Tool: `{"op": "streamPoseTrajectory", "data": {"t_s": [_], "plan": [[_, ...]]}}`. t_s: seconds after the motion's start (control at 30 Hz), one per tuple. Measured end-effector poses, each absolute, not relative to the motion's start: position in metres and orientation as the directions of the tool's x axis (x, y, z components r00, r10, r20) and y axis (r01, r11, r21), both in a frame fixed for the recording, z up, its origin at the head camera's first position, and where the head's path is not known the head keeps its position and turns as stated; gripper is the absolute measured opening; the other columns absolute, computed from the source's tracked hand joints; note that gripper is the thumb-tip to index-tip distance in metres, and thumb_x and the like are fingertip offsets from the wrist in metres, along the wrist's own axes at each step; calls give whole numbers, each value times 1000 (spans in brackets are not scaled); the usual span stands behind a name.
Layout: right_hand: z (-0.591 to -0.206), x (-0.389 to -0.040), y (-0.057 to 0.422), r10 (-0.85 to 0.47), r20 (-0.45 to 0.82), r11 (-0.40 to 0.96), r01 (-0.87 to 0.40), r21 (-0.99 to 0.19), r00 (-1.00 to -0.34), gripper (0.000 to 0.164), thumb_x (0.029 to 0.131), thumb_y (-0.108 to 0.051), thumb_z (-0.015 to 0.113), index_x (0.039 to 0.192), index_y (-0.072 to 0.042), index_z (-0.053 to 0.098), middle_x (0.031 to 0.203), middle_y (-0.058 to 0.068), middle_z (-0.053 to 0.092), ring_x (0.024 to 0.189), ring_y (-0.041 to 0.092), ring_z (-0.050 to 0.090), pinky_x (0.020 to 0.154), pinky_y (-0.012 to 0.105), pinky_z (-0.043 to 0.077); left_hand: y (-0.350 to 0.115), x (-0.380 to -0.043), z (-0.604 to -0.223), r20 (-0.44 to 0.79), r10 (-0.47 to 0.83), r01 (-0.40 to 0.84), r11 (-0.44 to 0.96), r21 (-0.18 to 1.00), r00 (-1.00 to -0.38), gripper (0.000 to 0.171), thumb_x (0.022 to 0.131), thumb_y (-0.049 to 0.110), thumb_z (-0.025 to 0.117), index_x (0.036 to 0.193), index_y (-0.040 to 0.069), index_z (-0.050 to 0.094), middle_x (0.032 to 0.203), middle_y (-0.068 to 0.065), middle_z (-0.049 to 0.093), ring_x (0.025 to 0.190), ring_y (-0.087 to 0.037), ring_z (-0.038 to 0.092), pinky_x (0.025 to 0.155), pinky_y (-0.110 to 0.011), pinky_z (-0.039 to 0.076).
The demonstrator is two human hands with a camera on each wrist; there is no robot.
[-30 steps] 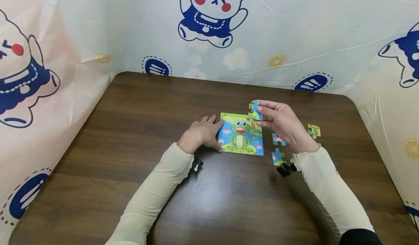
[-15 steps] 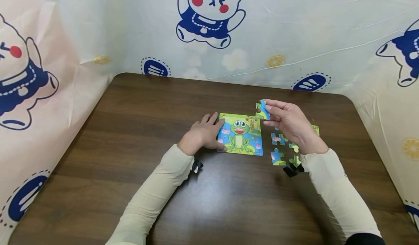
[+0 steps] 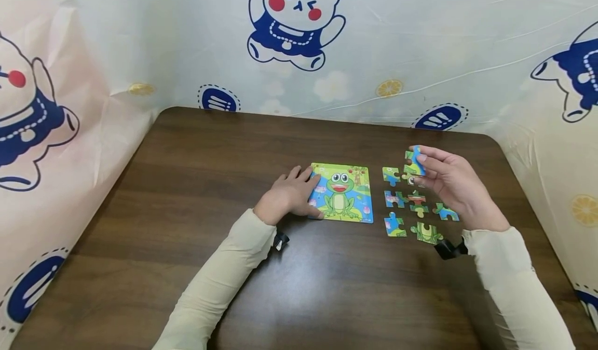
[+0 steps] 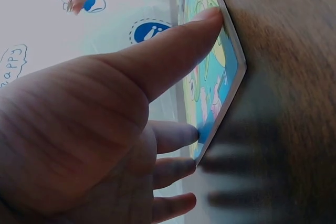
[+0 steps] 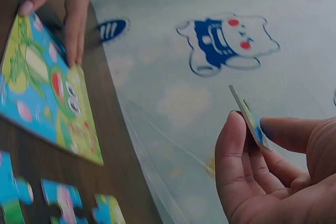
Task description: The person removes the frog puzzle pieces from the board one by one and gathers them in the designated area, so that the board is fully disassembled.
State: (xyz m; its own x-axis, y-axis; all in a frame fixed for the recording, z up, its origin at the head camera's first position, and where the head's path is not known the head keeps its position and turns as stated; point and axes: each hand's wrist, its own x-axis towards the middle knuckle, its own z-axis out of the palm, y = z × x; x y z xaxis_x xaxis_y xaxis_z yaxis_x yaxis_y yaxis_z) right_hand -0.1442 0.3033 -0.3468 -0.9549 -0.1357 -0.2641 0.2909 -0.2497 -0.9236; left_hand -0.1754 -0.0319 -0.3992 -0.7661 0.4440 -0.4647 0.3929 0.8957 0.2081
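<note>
My left hand point(image 3: 289, 197) rests at the left edge of a square board printed with a smiling frog point(image 3: 340, 200), fingers spread and thumb on its lower left corner. In the left wrist view the thumb point(image 4: 184, 40) lies across the board's edge. My right hand point(image 3: 455, 186) pinches a blue and green puzzle piece point(image 3: 416, 160) between thumb and fingers, raised above the loose pieces. The right wrist view shows that piece point(image 5: 249, 119) nearly edge-on. Beneath and beside the right hand lie several frog puzzle pieces point(image 3: 394, 225), roughly in rows; the hand covers part of this group.
A brown wooden table point(image 3: 299, 293) bears everything. Cloth printed with cartoon figures point(image 3: 289, 33) hangs along its back and both sides. A blue, pink-patterned piece point(image 3: 394, 199) lies close to the board's right edge, and another blue piece point(image 3: 447, 212) lies near the right wrist.
My right hand has carried the puzzle piece rightward, from over the board's upper right corner to above the loose pieces, uncovering more of them. My left hand stays on the board.
</note>
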Motion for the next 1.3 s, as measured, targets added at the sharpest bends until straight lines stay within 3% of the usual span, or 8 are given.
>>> {"op": "streamPoseTrajectory", "data": {"t_s": [0.17,0.6,1.0,1.3], "plan": [[-350,-134,333,-100,-253,-271,271,-924,-962,24,101,-7,60,118,-13,76,109,-3,72,83,10,68,72,26,61,-32,-174,-399,-465,442,391,897,208,-767,104,85,62,73,164,22,19,173,-5,7,159,-34,6,125,-53,20],[-356,-109,392,-76,-242,-395,252,-883,-967,33,105,0,48,117,-11,77,100,3,74,77,15,70,68,28,61,-33,-176,-400,-468,441,388,897,209,-766,102,86,61,72,164,23,19,173,-6,7,159,-33,7,125,-53,21],[-358,-100,408,-67,-260,-378,266,-887,-963,31,105,-3,49,118,-11,76,102,3,73,81,16,71,69,28,61,-32,-177,-400,-470,441,388,897,212,-764,104,85,63,72,164,24,18,173,-5,6,159,-33,8,125,-54,21],[-385,-85,412,-44,-281,-317,281,-906,-959,30,105,-4,51,114,-14,78,99,-1,75,80,12,72,68,26,61,-32,-177,-401,-467,441,388,897,211,-766,104,84,62,73,164,23,18,173,-5,7,159,-34,9,125,-55,22]]}}
